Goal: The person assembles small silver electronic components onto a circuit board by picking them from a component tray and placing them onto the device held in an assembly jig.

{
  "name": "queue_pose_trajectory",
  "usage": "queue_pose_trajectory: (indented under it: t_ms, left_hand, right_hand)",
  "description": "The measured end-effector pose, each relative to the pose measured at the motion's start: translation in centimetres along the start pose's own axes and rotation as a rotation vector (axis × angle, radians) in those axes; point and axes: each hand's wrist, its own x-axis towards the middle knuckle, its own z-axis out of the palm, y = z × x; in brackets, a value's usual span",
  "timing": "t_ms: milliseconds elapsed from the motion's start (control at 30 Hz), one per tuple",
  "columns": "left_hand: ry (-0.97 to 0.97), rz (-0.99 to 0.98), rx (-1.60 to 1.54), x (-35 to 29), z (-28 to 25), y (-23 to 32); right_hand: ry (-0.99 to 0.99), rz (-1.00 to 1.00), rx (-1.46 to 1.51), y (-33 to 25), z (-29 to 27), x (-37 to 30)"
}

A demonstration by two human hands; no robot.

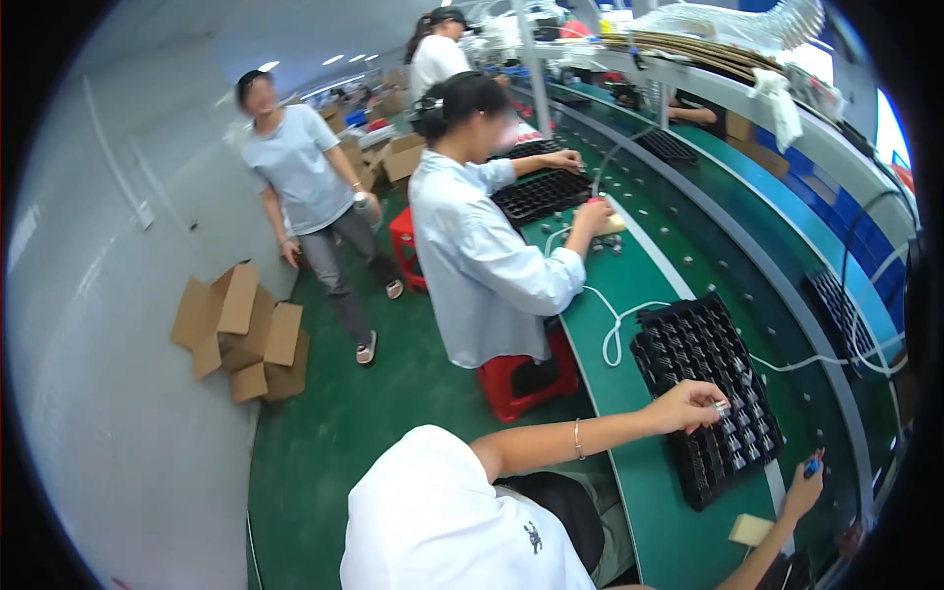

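My left hand (688, 407) reaches over a black compartment tray (700, 482), its fingers pinching a small silvery metal part (721, 408). Rows of similar small metal parts sit in the tray's pockets. To the right of the tray, my right hand (802, 492) is closed around a small blue object (812, 466), perhaps a hand tool; its exact kind is too small to make out. Near my right wrist, a pale yellow block (750, 530) lies on the green bench (649, 501).
A conveyor belt (733, 285) carrying scattered small parts runs beyond the bench. A white cable (615, 339) loops behind the tray. A co-worker (482, 256) in a light blue shirt works beside another black tray (541, 197). Another person (300, 157) stands near open cardboard boxes (246, 334).
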Motion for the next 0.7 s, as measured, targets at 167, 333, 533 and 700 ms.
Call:
queue_pose_trajectory:
  t_ms: [167,333,533,700]
  left_hand:
    - [0.01,0.001,-0.035,0.2,1.4,0.9]
    - [-0.072,0.261,0.196,0.1,5.4,1.1]
    - [-0.189,0.262,0.214,-0.3,8.8,2.4]
    - [-0.193,0.146,0.164,-0.7,9.1,2.6]
  right_hand:
    - [0.214,-0.2,0.079,2.5,1.1,1.0]
    - [-0.19,0.203,1.042,-13.2,-5.6,-8.1]
    - [-0.128,0.31,1.261,-17.1,-7.0,-13.9]
    - [-0.274,0.349,1.395,-15.3,-6.8,-14.4]
